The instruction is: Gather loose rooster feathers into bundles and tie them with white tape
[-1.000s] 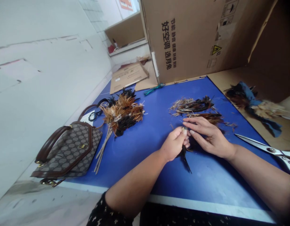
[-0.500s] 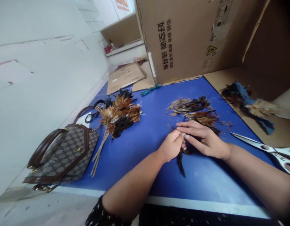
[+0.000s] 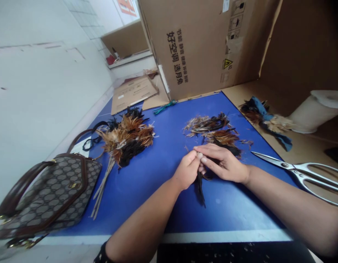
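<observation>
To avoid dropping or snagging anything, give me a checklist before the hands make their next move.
1. Dark feathers gripped by the left hand: ok, they hang below its fingers.
2. Right hand holding something too: cannot tell, its fingertips meet the left hand's and hide what lies between.
3. Scissors apart from both hands: ok, they lie to the right.
4. Loose feathers tidied: not ok, scraps lie scattered around the piles.
5. Handbag away from the hands: ok, well to the left.

the left sleeve (image 3: 102, 254) is black, perhaps pale-flecked, and short; left hand (image 3: 187, 171) and right hand (image 3: 225, 164) are bare.
</observation>
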A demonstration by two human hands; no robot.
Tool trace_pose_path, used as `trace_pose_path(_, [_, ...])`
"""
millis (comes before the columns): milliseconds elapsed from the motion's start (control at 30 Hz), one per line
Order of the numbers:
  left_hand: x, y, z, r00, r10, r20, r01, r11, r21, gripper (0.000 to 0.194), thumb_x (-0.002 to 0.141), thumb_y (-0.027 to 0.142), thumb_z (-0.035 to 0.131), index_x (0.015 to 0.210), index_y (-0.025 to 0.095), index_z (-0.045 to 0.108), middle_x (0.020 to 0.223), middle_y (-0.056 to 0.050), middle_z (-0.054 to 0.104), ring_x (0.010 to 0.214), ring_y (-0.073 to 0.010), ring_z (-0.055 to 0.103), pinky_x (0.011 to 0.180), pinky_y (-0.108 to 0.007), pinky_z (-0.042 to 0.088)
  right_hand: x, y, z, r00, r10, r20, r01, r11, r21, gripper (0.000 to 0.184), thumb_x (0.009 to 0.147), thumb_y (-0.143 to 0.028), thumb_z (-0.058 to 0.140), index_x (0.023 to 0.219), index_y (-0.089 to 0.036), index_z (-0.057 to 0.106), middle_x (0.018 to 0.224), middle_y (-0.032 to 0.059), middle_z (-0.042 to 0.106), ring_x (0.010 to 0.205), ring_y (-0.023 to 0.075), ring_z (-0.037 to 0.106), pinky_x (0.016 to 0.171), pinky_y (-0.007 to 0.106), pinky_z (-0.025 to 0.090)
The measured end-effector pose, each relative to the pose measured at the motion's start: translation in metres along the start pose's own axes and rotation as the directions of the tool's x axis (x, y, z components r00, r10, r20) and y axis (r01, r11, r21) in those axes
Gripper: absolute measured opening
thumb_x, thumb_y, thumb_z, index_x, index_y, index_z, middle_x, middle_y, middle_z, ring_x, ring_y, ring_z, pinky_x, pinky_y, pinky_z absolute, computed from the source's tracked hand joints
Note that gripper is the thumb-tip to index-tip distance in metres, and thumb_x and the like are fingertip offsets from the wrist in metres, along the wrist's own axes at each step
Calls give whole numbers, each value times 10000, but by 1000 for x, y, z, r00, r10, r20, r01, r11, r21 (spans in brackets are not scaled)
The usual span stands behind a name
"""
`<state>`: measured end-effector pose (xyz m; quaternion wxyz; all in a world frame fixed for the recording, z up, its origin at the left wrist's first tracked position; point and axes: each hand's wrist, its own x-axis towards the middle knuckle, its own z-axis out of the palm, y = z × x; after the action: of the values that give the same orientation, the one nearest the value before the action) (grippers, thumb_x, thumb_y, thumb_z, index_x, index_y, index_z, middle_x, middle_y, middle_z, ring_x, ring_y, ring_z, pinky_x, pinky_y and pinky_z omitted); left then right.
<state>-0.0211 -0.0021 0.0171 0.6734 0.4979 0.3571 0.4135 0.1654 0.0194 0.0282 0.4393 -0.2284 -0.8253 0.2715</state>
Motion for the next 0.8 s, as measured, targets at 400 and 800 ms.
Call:
trace_pose_path(400, [-9,24,-4,888,-231,398,307,941,-139,423,994,519,662,834,163,499,675,66,352,538,-54,334,551,-238,281,4,0,-18,944,244,222,-315,864,392,304,1030,-361,669,1297,-278,788,1334,90,765,1273,242,704,1133,432,538])
trace_pose_path(800, [-7,22,2,912,-253,324,358,876,-323,341,920,401,785,1004,113,624,760,26,445,581,-49,364,571,-223,288,7,-1,-9,883,450,134,-440,693,571,216,921,-401,803,864,-198,847,1214,104,798,906,169,756,878,343,628])
